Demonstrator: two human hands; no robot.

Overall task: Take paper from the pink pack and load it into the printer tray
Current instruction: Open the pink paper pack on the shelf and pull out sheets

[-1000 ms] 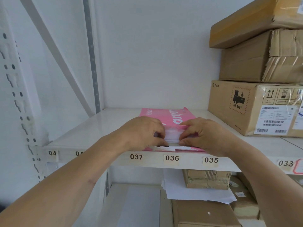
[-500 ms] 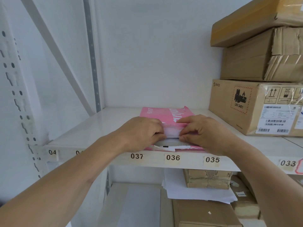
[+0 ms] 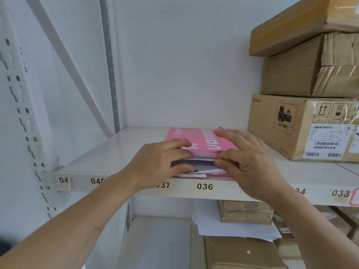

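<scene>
The pink pack of paper lies flat on a white shelf, its open end facing me at the shelf's front edge. My left hand has its fingers pushed into the opening, with the thumb on the pink wrapper. My right hand pinches the upper flap of the wrapper at the opening and lifts it, its other fingers spread over the pack's top. White sheets show at the mouth of the pack. No printer is in view.
Three stacked cardboard boxes stand to the right on the same shelf. Number labels run along the shelf's front edge. The shelf below holds loose white sheets and more cardboard boxes. A metal upright rises at left.
The right hand has lifted the wrapper's flap higher and spread its fingers over the pack. The opening gapes wider and the left fingers have gone deeper into it.
</scene>
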